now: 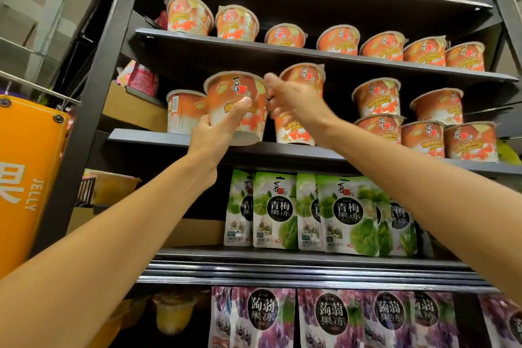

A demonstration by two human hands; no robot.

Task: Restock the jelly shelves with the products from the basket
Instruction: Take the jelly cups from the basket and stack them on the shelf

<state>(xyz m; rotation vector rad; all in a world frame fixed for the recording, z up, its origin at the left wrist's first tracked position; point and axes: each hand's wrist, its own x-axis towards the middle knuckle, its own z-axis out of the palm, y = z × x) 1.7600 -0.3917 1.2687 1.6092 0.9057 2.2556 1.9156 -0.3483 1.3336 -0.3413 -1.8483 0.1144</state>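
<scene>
My left hand (217,130) gripped the jelly cup (236,93) low on its body, with the thumb on the front face and the fingers curled round the far side. I think this kept the base free for setting down. The cup hung tilted at the front edge of the middle shelf (147,137), near its left end, and was not yet standing. My right hand (293,99) was blurred against the stacked cups (303,76) just beside. I judged that it steadied them, but I could not tell whether it gripped.

L grip (219,126) holds cup (238,87); R grip (296,102) maybe touching.
</scene>
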